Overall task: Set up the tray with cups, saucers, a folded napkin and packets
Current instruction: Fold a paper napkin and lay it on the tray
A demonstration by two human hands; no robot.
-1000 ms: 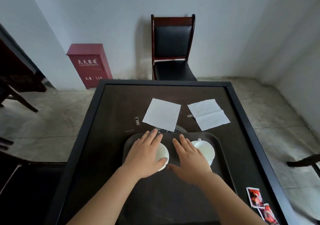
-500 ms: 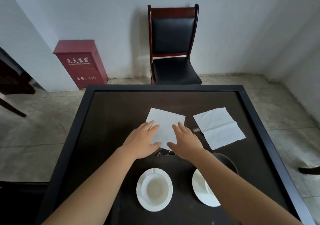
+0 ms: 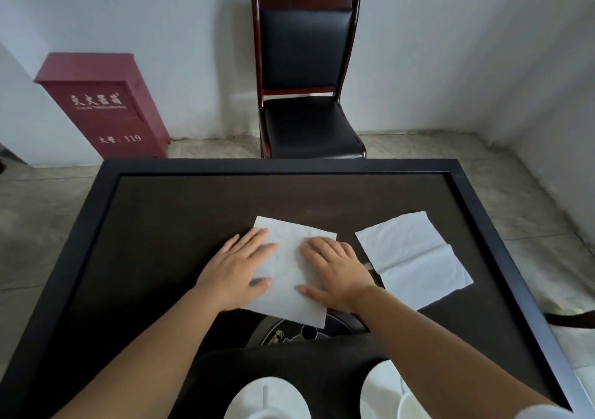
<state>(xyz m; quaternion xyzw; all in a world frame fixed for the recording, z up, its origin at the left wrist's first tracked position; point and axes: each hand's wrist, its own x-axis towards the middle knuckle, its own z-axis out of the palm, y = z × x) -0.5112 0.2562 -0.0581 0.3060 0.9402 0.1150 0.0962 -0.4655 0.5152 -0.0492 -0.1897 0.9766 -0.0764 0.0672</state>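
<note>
A white square napkin lies flat on the dark table. My left hand rests palm down on its left edge, fingers spread. My right hand presses flat on its right side, fingers slightly curled. A second white napkin, creased and unfolded, lies to the right, untouched. The dark tray sits at the near edge below my arms. It carries a white saucer on the left and another saucer with a cup on the right, both cut off by the frame. No packets are in view.
The table has a raised black rim. A round dark disc is set in the table between the napkin and the tray. A black chair stands beyond the far edge, and a red cabinet stands against the wall at left.
Both hands left the cups on the tray and moved forward onto the left napkin. The view tilted upward, so the tray slid to the bottom of the frame.
</note>
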